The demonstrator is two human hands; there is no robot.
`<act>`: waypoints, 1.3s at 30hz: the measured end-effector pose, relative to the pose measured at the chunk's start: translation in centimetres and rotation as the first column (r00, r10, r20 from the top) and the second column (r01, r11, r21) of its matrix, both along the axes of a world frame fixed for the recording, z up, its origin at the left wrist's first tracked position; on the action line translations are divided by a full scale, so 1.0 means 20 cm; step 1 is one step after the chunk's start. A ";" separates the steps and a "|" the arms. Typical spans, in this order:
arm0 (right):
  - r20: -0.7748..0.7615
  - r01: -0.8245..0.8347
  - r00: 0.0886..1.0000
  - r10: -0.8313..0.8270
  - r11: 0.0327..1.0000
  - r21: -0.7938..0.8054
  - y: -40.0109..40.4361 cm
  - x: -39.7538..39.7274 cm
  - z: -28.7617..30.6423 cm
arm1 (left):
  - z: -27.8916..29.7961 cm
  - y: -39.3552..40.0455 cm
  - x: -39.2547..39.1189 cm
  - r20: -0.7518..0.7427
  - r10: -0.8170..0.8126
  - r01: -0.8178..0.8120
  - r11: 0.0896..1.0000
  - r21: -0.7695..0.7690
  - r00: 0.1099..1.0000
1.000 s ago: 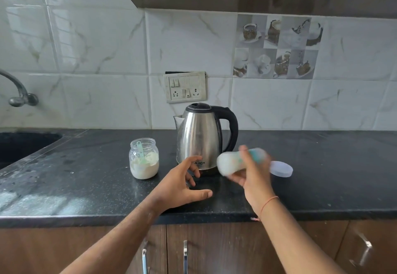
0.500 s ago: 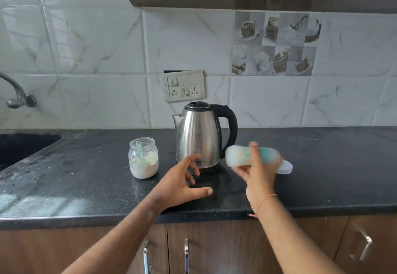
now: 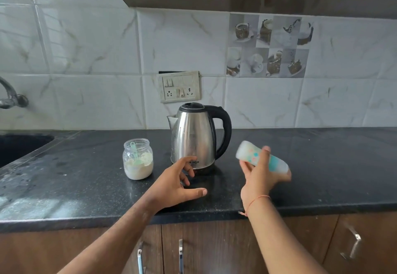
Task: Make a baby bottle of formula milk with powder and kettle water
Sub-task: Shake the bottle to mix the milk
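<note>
- Steel kettle (image 3: 194, 138) stands behind your left hand (image 3: 178, 184), fingers spread wide and holding nothing, above the table (image 3: 86, 187).
- Your right hand (image 3: 261, 176) grips the blurred, tilted baby bottle (image 3: 253, 157).

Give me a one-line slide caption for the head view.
Right hand holds the tilted baby bottle beside the kettle; left hand open.

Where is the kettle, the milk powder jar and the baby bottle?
kettle (image 3: 194, 138): head view, on its shiny steel body.
milk powder jar (image 3: 138, 167): head view, on the powder-filled lower glass.
baby bottle (image 3: 250, 155): head view, on its dotted side.
</note>
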State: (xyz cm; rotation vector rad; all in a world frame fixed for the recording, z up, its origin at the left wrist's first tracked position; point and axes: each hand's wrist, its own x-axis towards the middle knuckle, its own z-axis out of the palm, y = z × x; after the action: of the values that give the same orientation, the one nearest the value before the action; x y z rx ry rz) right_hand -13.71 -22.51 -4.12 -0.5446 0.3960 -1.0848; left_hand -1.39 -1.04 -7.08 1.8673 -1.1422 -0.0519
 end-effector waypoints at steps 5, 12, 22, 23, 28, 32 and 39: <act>-0.190 -0.202 0.968 0.166 0.961 -0.189 0.04 -0.01 0.01 | 0.00 0.00 0.00 0.018 -0.001 0.001 1.000 0.012 1.000; -0.495 -0.488 0.830 0.257 0.765 -0.420 0.14 -0.06 0.01 | -0.01 -0.02 0.01 0.049 0.003 -0.006 0.998 0.065 0.999; -0.612 -0.500 0.790 0.020 0.598 -0.626 0.22 -0.04 -0.01 | 0.01 -0.04 0.00 0.040 -0.033 0.025 0.983 0.184 0.999; -0.618 -0.522 0.786 0.034 0.573 -0.633 0.23 -0.03 -0.02 | 0.01 -0.04 0.00 0.037 -0.033 0.026 0.982 0.186 0.999; -0.660 -0.619 0.737 0.147 0.540 -0.571 0.21 -0.03 -0.03 | 0.02 -0.03 -0.02 0.022 -0.022 0.018 0.985 0.171 1.000; -0.682 -0.636 0.721 0.122 0.507 -0.582 0.20 -0.02 -0.05 | 0.03 -0.03 -0.03 0.058 -0.029 0.018 0.985 0.174 0.998; -0.661 -0.586 0.749 -0.047 0.419 -0.694 0.16 -0.06 -0.08 | 0.01 -0.03 0.00 0.063 0.008 -0.013 0.997 0.079 0.998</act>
State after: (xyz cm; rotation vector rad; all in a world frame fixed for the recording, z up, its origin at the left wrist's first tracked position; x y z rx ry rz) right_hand -14.84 -19.33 -5.69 -1.9060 0.2175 -0.6545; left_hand -1.30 -1.66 -6.95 1.9572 -1.1885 -0.0339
